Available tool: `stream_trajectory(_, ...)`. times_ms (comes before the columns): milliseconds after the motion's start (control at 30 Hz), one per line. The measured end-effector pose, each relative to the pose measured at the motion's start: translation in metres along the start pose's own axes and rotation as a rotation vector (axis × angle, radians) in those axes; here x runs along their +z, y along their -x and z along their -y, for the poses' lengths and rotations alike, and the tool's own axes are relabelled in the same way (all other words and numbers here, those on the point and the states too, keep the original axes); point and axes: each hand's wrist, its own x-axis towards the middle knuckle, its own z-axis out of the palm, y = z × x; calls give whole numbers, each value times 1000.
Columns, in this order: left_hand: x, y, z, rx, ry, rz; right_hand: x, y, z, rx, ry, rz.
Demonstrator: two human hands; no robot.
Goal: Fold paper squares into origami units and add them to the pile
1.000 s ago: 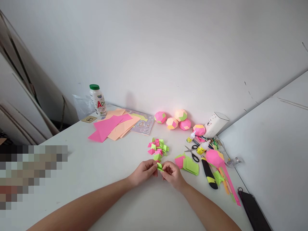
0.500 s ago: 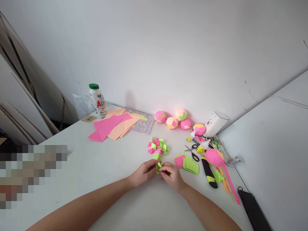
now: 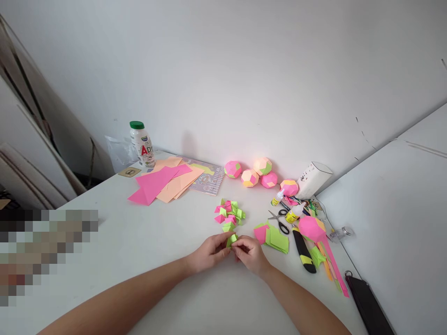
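Note:
Between my two hands is a small folded green paper piece (image 3: 232, 240). My left hand (image 3: 210, 251) pinches its left side, and the fingertips of my right hand (image 3: 250, 253) grip its right side. Just beyond my fingers lies a pile of folded pink and green paper pieces (image 3: 229, 213). To the right of my right hand rests a stack of flat green paper squares (image 3: 277, 239), with a pink paper square (image 3: 260, 233) at its left edge.
Along the wall sit several paper balls (image 3: 250, 177). Scissors (image 3: 281, 220), a glue bottle (image 3: 294, 213) and a black-and-yellow cutter (image 3: 303, 251) lie right. Pink and peach sheets (image 3: 157, 184), a notebook (image 3: 213, 179) and a white bottle (image 3: 142, 146) are at back left.
The green paper piece has turned a little between my fingertips, so a broader face shows. My hands have barely shifted.

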Motion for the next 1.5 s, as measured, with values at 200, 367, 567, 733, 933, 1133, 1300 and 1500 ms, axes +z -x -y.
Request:
stream_trajectory(200,1,-2,14,-38,61,-42,1,1,-2,107,-102,-43)
stream_trajectory(367,0,-2,14,-38,53,-65,0,-1,1,116,-140,10)
stream_trajectory(567,3,-1,17,26,-47,-46,0,-2,6,57,58,60)
stream_trajectory(733,3,0,7,180,-249,-20,1,-1,7,14,120,61)
stream_trajectory(933,3,1,-6,204,-294,47,1,-1,10,-81,237,68)
stream_trajectory(1133,3,0,-6,59,-111,51,2,-1,8,-67,224,29)
stream_trajectory(1300,0,1,4,-64,40,48,1,0,7,-21,154,2)
stream_trajectory(1500,-4,2,5,-143,71,7,-2,1,5,99,-100,32)
